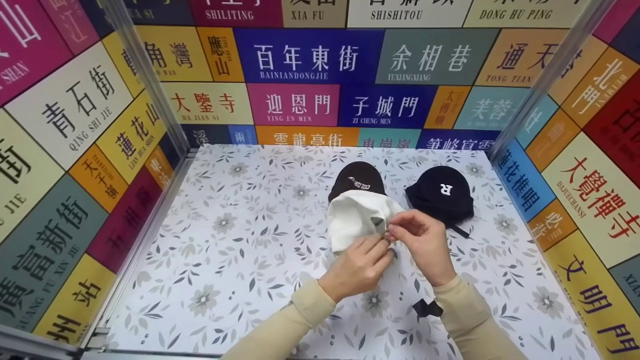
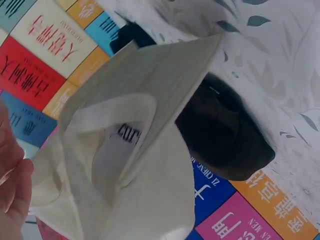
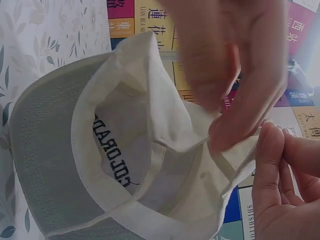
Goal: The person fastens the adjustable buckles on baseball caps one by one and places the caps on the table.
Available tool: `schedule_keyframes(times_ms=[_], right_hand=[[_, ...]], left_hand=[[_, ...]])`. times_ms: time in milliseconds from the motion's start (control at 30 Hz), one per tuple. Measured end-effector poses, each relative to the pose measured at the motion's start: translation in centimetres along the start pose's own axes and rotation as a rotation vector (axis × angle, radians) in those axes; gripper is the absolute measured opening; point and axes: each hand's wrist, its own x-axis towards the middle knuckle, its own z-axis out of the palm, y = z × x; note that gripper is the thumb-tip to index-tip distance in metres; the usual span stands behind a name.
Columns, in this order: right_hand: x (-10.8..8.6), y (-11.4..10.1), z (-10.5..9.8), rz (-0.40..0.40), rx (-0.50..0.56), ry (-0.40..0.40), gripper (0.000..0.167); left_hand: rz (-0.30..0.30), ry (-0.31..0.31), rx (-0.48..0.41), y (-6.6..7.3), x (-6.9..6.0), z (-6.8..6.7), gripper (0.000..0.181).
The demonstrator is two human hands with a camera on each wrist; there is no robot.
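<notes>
Both hands are at the back edge of a white baseball cap. My left hand pinches that edge from the near side. My right hand has its thumb and forefinger together at the cap's back opening, pinching the edge there. In the right wrist view, the inside of the white cap shows dark stitched letters, and the right hand is blurred. The left wrist view shows the cap's brim up close. Exactly which part of the back edge each fingertip holds is partly hidden.
Just behind the white cap sits a dark brown cap with light lettering. A black cap with a white R lies to the right. A small black piece shows beside the right wrist. Sign-printed panels wall the flower-patterned table.
</notes>
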Motion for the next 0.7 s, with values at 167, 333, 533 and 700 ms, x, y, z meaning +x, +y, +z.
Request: schedule_keyframes(times_ms=[167, 333, 533, 700], right_hand=[[0.0, -0.5, -0.2, -0.001, 0.015, 0.024, 0.016], [-0.1, -0.7, -0.3, 0.002, 0.021, 0.045, 0.016], [-0.4, -1.1, -0.3, -0.001, 0.061, 0.042, 0.014], [-0.9, -1.2, -0.6, -0.012, 0.089, 0.041, 0.016]], left_hand=[[-0.034, -0.174, 0.056, 0.3, 0.3, 1.5, 0.038], [-0.113, -0.328, 0.139, 0.3, 0.6, 2.5, 0.041], [-0.181, -0.402, 0.261, 0.3, 0.3, 2.6, 0.024], [-0.144, -0.427, 0.263, 0.5, 0.8, 1.8, 0.022]])
